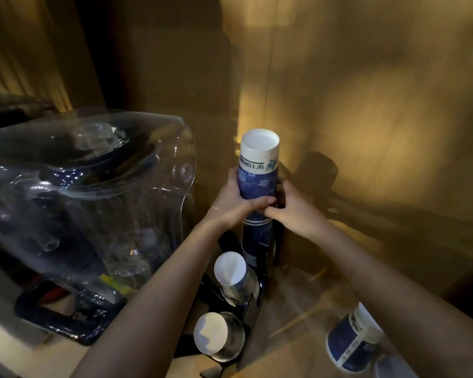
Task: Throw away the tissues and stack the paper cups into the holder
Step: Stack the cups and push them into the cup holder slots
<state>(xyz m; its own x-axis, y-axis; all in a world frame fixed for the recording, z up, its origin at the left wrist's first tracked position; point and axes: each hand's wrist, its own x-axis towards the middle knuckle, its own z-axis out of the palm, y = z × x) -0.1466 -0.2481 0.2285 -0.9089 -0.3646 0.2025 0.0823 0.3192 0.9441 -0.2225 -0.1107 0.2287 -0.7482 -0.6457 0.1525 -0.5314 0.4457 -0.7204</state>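
A blue and white paper cup [258, 170] stands upside down on top of a stack of cups [256, 236] in a black holder [260, 285] against the wall. My left hand [236, 199] wraps around the cup's lower part from the left. My right hand [290, 205] grips the same spot from the right, fingers meeting at the cup's rim. Two more upside-down cups [234, 271] [216, 335] sit in nearer slots of the holder. Another cup [352, 342] lies on its side on the wooden surface at lower right. No tissues are visible.
A large clear water jug [88, 192] lies on its side at the left, over a dark blue tray-like base [49, 312]. Wooden wall panels [366, 118] rise close behind the holder. The light is dim and yellow.
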